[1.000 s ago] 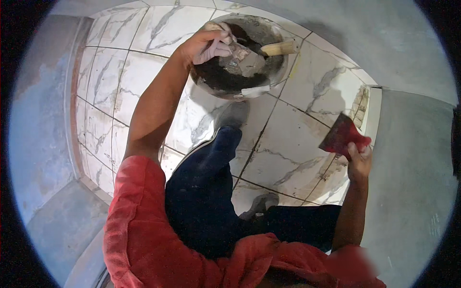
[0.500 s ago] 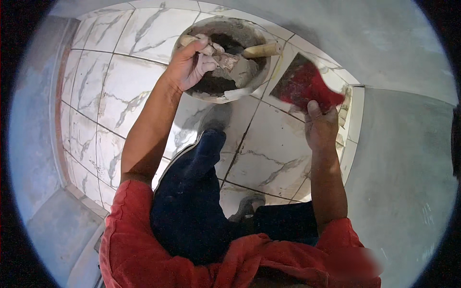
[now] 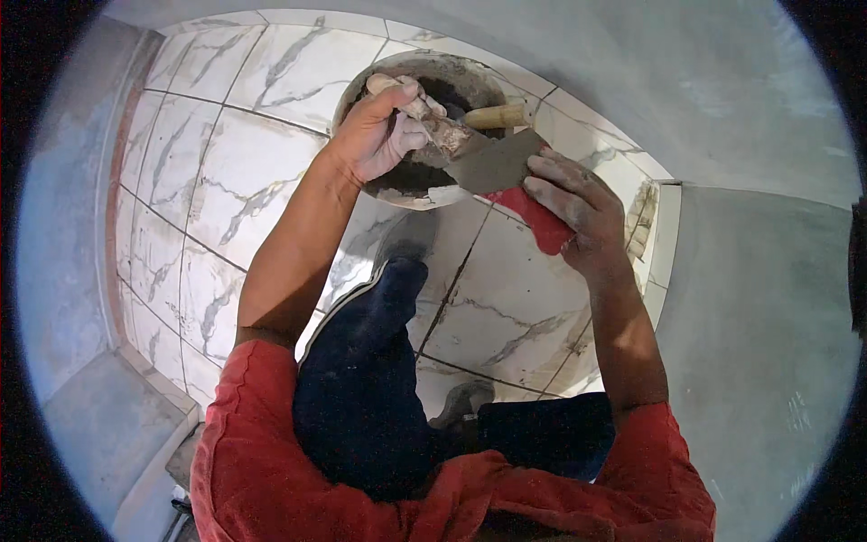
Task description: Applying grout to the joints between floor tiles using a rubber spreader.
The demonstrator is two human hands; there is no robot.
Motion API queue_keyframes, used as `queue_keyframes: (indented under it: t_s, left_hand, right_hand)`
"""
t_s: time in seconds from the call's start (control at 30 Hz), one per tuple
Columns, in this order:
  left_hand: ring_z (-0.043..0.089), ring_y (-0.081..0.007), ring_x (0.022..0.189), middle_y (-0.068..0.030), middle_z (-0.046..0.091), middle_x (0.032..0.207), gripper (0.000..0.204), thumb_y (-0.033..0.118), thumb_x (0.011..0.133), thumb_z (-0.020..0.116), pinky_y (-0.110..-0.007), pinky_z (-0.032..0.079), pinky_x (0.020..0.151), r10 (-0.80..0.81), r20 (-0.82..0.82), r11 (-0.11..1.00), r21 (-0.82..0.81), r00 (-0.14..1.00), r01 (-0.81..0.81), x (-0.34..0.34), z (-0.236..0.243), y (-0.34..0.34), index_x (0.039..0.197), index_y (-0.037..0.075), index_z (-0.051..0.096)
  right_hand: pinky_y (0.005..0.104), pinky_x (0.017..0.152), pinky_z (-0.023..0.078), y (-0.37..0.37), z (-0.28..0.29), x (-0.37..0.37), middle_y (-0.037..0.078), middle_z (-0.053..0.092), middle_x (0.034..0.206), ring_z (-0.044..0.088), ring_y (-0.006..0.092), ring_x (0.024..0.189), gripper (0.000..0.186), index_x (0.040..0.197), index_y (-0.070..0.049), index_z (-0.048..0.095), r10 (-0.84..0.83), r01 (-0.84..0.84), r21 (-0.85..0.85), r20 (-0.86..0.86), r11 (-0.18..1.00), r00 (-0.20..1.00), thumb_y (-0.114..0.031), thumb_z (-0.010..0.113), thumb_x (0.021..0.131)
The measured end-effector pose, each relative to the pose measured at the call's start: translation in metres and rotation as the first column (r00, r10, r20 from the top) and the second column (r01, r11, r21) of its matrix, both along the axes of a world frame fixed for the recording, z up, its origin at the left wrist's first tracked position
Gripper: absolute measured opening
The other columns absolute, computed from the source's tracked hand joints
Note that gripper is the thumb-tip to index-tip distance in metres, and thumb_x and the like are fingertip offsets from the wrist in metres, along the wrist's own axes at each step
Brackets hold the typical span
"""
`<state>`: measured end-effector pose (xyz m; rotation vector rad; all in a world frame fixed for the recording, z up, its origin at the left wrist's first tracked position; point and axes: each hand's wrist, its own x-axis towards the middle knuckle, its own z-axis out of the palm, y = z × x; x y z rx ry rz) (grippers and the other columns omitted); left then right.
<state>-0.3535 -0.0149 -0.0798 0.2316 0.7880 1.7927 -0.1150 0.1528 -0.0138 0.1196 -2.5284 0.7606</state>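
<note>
My left hand (image 3: 384, 131) is closed around the wooden handle of a mortar-crusted trowel (image 3: 445, 135), held over a round bucket (image 3: 357, 90). The trowel's grey end meets a flat red spreader-like piece (image 3: 533, 217), and which of the two the grey surface between them belongs to is hard to tell. My right hand (image 3: 582, 208) grips the red piece from the right, fingers over its upper edge and thumb hidden. Another tool's pale wooden handle (image 3: 497, 116) sticks out over the bucket's right side. Dark grey mix shows inside the bucket.
Marbled white tiles (image 3: 506, 298) cover the floor, with dark joints. A grey wall (image 3: 759, 298) stands close at the right, and another wall (image 3: 77, 208) at the left. Pale sticks or strips (image 3: 641, 221) lie along the right skirting. My shoe (image 3: 406, 235) is just below the bucket.
My right hand has brought the red piece leftward and turned it, so it now meets the trowel. The left hand and trowel have shifted slightly right within the view.
</note>
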Motion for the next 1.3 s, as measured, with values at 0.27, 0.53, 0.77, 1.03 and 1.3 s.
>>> queue_keyframes:
  t_s: [0.27, 0.53, 0.77, 1.03, 1.3]
  left_hand:
    - [0.068, -0.0180, 0.067, -0.0156, 0.066, 0.087, 0.023, 0.025, 0.092, 0.060, -0.021, 0.059, 0.050, 0.031, 0.182, 0.999, -0.037, 0.983, -0.024, 0.013, 0.018, 0.007, 0.089, 0.003, 0.061]
    - [0.068, -0.0198, 0.067, -0.0129, 0.065, 0.086, 0.028, 0.031, 0.093, 0.060, -0.021, 0.059, 0.051, 0.162, 0.093, 0.937, -0.328, 0.982, -0.123, 0.025, 0.037, 0.011, 0.094, 0.003, 0.057]
    - [0.067, -0.0173, 0.078, -0.0068, 0.062, 0.089, 0.019, 0.022, 0.091, 0.063, -0.017, 0.059, 0.059, 0.208, 0.077, 0.942, -0.284, 0.975, -0.178, 0.035, 0.046, 0.015, 0.097, 0.004, 0.057]
    - [0.062, -0.0109, 0.067, -0.0031, 0.061, 0.085, 0.015, 0.019, 0.091, 0.063, -0.015, 0.054, 0.051, 0.163, 0.018, 0.911, -0.387, 0.986, -0.143, 0.035, 0.034, 0.019, 0.096, 0.006, 0.057]
    - [0.064, -0.0141, 0.076, -0.0030, 0.060, 0.087, 0.023, 0.022, 0.088, 0.067, -0.019, 0.056, 0.055, 0.096, 0.016, 0.918, -0.388, 0.995, -0.082, 0.025, 0.013, 0.016, 0.099, 0.004, 0.058]
  right_hand:
    - [0.0397, 0.090, 0.052, -0.005, -0.024, -0.005, 0.011, 0.065, 0.116, 0.061, 0.0319, 0.110, 0.039, 0.107, -0.013, 0.065, -0.004, 0.001, -0.158, -0.014, 0.987, 1.000, -0.008, 0.075, 0.069]
    - [0.0348, 0.083, 0.048, -0.002, -0.035, 0.001, 0.010, 0.064, 0.109, 0.060, 0.0181, 0.092, 0.024, 0.107, 0.001, 0.063, -0.088, 0.273, -0.749, 0.277, 0.604, 0.957, -0.017, 0.061, 0.092]
    - [0.0365, 0.082, 0.050, -0.005, -0.061, 0.000, 0.009, 0.062, 0.114, 0.061, 0.0210, 0.099, 0.034, 0.121, -0.002, 0.053, -0.021, 0.188, -0.965, 0.187, 0.184, 0.982, -0.018, 0.061, 0.092]
    - [0.0399, 0.084, 0.052, -0.025, -0.059, 0.004, 0.011, 0.060, 0.116, 0.060, 0.0240, 0.103, 0.040, 0.127, -0.002, 0.045, -0.036, 0.104, -0.982, 0.111, -0.158, 0.993, -0.015, 0.059, 0.091]
    - [0.0361, 0.076, 0.056, -0.025, -0.066, 0.020, 0.011, 0.060, 0.116, 0.063, 0.0239, 0.098, 0.045, 0.130, -0.005, 0.042, -0.036, 0.120, -0.968, 0.131, -0.220, 0.991, -0.016, 0.060, 0.090]
